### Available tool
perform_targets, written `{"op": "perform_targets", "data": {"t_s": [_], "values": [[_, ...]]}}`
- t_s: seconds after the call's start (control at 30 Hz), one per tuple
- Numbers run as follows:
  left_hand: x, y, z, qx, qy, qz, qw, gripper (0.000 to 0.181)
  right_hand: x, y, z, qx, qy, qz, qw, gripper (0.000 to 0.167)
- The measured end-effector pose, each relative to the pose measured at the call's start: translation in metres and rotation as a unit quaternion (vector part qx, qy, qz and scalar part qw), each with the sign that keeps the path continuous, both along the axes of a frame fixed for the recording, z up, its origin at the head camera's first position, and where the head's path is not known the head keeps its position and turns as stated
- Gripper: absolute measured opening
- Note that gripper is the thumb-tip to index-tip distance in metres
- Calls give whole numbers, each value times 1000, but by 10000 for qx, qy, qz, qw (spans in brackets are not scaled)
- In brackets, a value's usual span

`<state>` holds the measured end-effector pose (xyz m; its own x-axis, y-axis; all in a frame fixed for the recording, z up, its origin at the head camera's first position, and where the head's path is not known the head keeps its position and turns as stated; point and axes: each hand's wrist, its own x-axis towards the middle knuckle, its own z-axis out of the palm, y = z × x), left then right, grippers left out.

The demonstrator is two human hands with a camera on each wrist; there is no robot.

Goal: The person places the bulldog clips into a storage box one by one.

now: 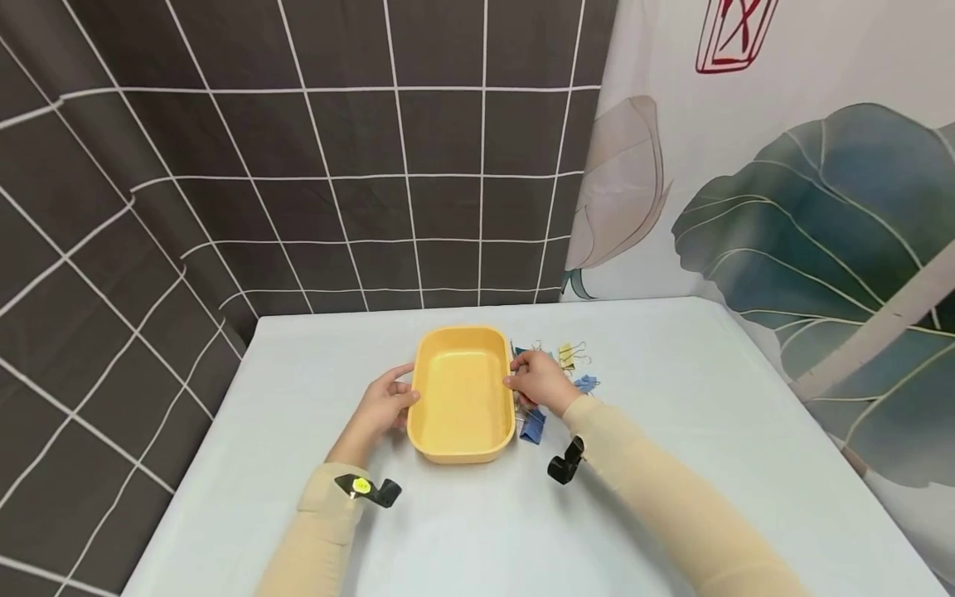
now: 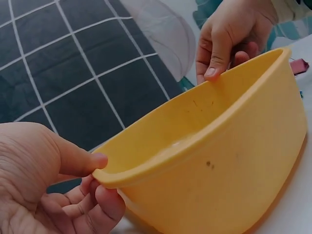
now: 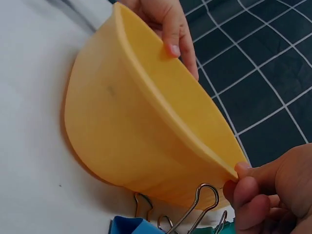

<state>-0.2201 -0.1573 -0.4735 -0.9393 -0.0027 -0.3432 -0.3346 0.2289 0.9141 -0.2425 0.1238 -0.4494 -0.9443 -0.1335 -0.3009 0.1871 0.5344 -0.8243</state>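
Observation:
A yellow rectangular plastic tray (image 1: 461,394) with rounded corners sits on the white table, its open side up and nothing seen inside. My left hand (image 1: 384,404) pinches its left rim, thumb over the edge and fingers outside, as the left wrist view shows. On the opposite rim, my right hand (image 1: 542,381) pinches with thumb and curled fingers. Several binder clips lie close against the tray's right side, partly under the right hand: a blue clip (image 1: 533,426), another blue clip (image 1: 586,383) and a yellow clip (image 1: 568,356). Some clips are hidden by that hand.
The white table (image 1: 298,373) extends around the tray on all sides. Behind it hangs a dark cloth (image 1: 358,207) with a white grid, and at the right a leaf-patterned curtain (image 1: 821,224). In the left wrist view a reddish clip (image 2: 299,66) shows beyond the tray.

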Motion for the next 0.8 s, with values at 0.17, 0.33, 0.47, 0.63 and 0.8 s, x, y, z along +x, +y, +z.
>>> {"op": "perform_targets", "data": {"t_s": [0.17,0.33,0.47,0.63,0.8], "values": [[-6,-2,-3,131,-24,284,9995,56,-7,-8,0,415,240,-105,9988,29],[-9,-3,-3,211,-64,380,9990,55,-10,-10,-1,447,259,-176,9985,30],[-9,-2,-5,374,-102,424,9983,54,-9,-8,-1,469,300,-130,9984,30],[-10,-1,-5,499,-98,500,9975,55,-11,-1,5,777,815,115,9936,33],[-8,1,-3,424,-126,519,9977,55,-22,13,17,1424,1777,299,9733,39]]}}
